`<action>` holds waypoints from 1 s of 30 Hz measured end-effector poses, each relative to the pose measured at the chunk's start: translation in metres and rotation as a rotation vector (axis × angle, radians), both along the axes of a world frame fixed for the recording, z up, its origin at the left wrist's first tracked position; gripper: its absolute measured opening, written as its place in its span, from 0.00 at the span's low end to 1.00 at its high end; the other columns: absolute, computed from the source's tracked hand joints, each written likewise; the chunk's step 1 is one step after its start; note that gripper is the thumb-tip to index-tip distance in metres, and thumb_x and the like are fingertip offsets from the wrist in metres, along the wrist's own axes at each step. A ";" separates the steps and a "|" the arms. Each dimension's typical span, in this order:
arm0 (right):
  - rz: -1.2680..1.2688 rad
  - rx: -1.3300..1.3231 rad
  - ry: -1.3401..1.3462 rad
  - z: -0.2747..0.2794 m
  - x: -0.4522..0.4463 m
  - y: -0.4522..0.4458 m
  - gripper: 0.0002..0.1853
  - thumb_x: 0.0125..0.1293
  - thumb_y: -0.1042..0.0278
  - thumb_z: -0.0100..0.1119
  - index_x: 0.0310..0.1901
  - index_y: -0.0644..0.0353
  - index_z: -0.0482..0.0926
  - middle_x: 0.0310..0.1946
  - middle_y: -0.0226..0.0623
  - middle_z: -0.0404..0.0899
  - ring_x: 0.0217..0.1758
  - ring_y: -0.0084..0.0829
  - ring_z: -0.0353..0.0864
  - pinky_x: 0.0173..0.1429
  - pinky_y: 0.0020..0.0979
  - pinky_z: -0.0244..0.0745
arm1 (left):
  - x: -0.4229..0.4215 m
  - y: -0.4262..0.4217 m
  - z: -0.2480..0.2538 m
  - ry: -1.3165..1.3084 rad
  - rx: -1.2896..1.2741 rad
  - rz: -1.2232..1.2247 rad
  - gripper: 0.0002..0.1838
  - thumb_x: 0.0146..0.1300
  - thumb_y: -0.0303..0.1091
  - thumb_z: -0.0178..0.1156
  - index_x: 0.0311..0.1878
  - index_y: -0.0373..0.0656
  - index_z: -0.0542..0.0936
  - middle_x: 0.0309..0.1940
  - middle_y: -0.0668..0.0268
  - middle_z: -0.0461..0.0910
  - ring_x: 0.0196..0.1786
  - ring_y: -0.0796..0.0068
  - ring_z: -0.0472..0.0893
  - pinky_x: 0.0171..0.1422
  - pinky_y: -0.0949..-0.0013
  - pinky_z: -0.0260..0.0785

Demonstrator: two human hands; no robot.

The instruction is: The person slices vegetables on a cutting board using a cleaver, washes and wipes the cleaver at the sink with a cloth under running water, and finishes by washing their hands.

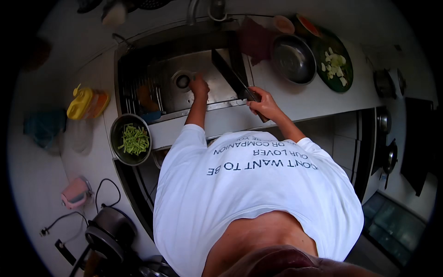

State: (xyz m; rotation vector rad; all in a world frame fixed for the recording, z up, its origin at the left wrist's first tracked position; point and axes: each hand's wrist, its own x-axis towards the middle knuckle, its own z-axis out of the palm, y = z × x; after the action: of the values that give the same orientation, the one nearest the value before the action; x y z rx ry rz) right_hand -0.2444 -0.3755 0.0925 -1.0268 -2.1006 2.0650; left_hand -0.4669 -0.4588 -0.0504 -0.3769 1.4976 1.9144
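Note:
My right hand [265, 104] grips the handle of a broad dark kitchen knife [228, 73]. Its blade points up and to the left over the right side of the metal sink [170, 62]. Inside the basin, my left hand [199, 87] is just right of the round drain [182, 81], fingers curled closed. Whether anything is in those fingers is hidden. A wire rack [134, 94] stands in the sink's left part, with a blue item at its lower edge.
Right of the sink are a reddish cloth [255, 39], a metal bowl [293, 60] and a green board [344, 82] with pale chopped pieces. On the left stand a bowl of cut green beans [134, 140] and a yellow bottle [80, 102]. A faucet [192, 11] rises behind the sink.

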 end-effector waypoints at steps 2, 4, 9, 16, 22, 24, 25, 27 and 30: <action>-0.016 -0.017 -0.008 0.000 0.001 0.003 0.27 0.55 0.75 0.58 0.58 0.69 0.66 0.23 0.33 0.74 0.20 0.22 0.72 0.25 0.25 0.68 | -0.008 0.002 -0.036 0.047 -0.028 -0.039 0.10 0.58 0.37 0.51 0.23 0.48 0.66 0.11 0.74 0.59 0.10 0.79 0.61 0.11 0.72 0.49; -0.015 -0.038 -0.011 0.002 0.002 0.006 0.26 0.56 0.75 0.59 0.57 0.67 0.66 0.22 0.31 0.73 0.20 0.21 0.71 0.25 0.24 0.67 | -0.010 0.003 -0.016 0.126 -0.110 -0.143 0.08 0.58 0.39 0.52 0.28 0.46 0.71 0.14 0.73 0.62 0.13 0.79 0.63 0.14 0.73 0.53; 0.013 -0.063 0.020 0.002 0.019 0.015 0.25 0.56 0.74 0.59 0.56 0.66 0.67 0.21 0.30 0.73 0.20 0.20 0.71 0.24 0.24 0.67 | -0.027 -0.008 0.097 0.239 0.024 -0.692 0.11 0.64 0.43 0.53 0.39 0.45 0.74 0.23 0.69 0.70 0.16 0.81 0.65 0.16 0.76 0.55; -0.236 -0.343 0.137 -0.003 0.041 0.008 0.20 0.58 0.74 0.59 0.51 0.68 0.69 0.25 0.34 0.74 0.22 0.20 0.72 0.23 0.22 0.70 | -0.057 -0.016 0.024 0.711 -0.195 -0.850 0.15 0.60 0.39 0.59 0.45 0.41 0.74 0.27 0.63 0.75 0.20 0.76 0.71 0.19 0.73 0.62; -0.392 -0.693 0.312 -0.009 0.055 0.010 0.17 0.61 0.76 0.53 0.53 0.63 0.66 0.30 0.36 0.72 0.23 0.19 0.68 0.24 0.21 0.67 | -0.030 -0.012 0.013 0.300 -0.197 -0.563 0.22 0.54 0.33 0.59 0.55 0.43 0.74 0.38 0.59 0.77 0.36 0.69 0.78 0.34 0.71 0.70; -0.409 -0.791 0.359 -0.007 0.055 0.014 0.14 0.63 0.75 0.48 0.51 0.60 0.64 0.32 0.36 0.69 0.23 0.19 0.66 0.25 0.20 0.66 | -0.035 -0.003 -0.022 0.272 -0.013 -0.530 0.30 0.51 0.27 0.59 0.61 0.42 0.69 0.43 0.54 0.78 0.42 0.65 0.79 0.40 0.69 0.72; -0.424 -0.835 0.390 -0.009 0.055 0.015 0.14 0.63 0.76 0.49 0.50 0.60 0.65 0.32 0.36 0.69 0.24 0.19 0.66 0.25 0.21 0.66 | -0.016 -0.005 0.030 0.483 -0.091 -0.640 0.29 0.52 0.27 0.60 0.61 0.42 0.70 0.47 0.54 0.76 0.47 0.62 0.78 0.47 0.69 0.71; -0.452 -0.919 0.454 -0.014 0.055 0.018 0.13 0.62 0.78 0.50 0.48 0.59 0.65 0.31 0.36 0.70 0.24 0.20 0.68 0.25 0.21 0.66 | 0.035 0.001 0.100 0.957 -0.087 -0.737 0.27 0.54 0.25 0.60 0.60 0.41 0.71 0.53 0.53 0.75 0.54 0.58 0.76 0.57 0.68 0.68; -0.427 -1.007 0.500 -0.015 0.052 0.019 0.13 0.62 0.79 0.49 0.48 0.58 0.64 0.31 0.36 0.69 0.24 0.20 0.67 0.25 0.21 0.66 | 0.091 0.011 0.110 1.242 0.222 -0.823 0.28 0.53 0.18 0.57 0.60 0.44 0.72 0.56 0.56 0.74 0.62 0.59 0.71 0.64 0.66 0.63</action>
State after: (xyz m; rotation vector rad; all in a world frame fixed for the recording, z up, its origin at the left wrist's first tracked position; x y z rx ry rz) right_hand -0.1922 -0.3566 0.0777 -0.7387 -0.4987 2.7081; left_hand -0.3758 -0.4478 0.0600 1.5478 1.6340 1.5279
